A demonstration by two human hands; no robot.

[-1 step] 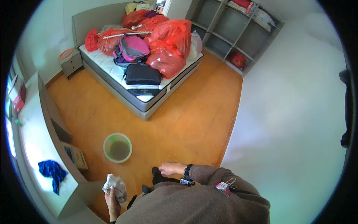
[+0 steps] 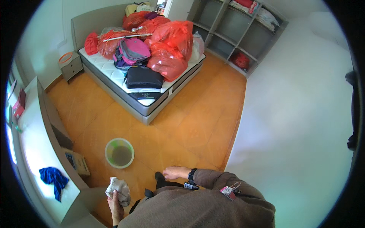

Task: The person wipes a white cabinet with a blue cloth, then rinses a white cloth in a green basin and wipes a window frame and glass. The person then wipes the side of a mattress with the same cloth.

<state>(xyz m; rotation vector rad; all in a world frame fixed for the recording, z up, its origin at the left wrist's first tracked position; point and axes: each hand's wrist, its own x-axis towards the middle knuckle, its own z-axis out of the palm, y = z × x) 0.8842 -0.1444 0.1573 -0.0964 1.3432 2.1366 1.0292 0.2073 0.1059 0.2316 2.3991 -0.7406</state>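
A crumpled greyish-white cloth [image 2: 119, 191] is gripped in my left hand [image 2: 115, 205], its folds spilling above the thumb and over the fingers. My right hand [image 2: 173, 172] hangs in front of my body with the fingers curled in, and nothing shows in it. On the floor ahead of the cloth stands a pale round bucket [image 2: 130, 147] with green on its inside and murky water [image 2: 121, 155] at the bottom. A blue cloth [image 2: 54, 180] lies bunched on the white desk top [image 2: 36, 140] to my left, one end hanging toward the desk's edge.
A bed [image 2: 114, 97] carries red plastic bags [image 2: 171, 49], a pink and purple backpack [image 2: 133, 50] and a black case [image 2: 144, 78]. Beside it stands a nightstand [image 2: 71, 69]. Grey open shelves [image 2: 235, 22] fill the far corner. A cardboard box [image 2: 78, 161] sits by the desk; a white wall [image 2: 292, 114] rises at right.
The view has tilted slightly, so the bed and bucket appear a little lower. Both hands keep nearly the same pose, the left still holding the cloth.
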